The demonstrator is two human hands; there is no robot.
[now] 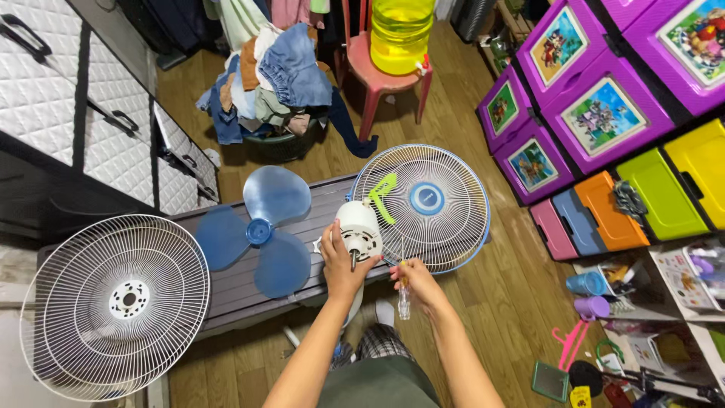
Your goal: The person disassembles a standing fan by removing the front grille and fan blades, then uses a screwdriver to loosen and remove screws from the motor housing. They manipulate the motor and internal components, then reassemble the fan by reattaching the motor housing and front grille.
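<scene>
Gripping white fan motor [359,227] near front edge of dark table [226,291], left hand [341,264] clamped on its lower part. Right hand [418,285] just beside, fingers closed on clear-handled screwdriver [404,298], shaft pointing up toward motor. Blue fan blade [260,230] lies flat at table middle. Blue-rimmed grille [430,204] at right end; white grille [113,302] overhangs left end.

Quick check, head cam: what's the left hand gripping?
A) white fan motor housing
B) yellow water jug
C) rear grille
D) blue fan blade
A: the left hand wraps the white fan motor housing, its shaft pointing toward the camera; the blue fan blade lies untouched on the bench beside it.
</scene>
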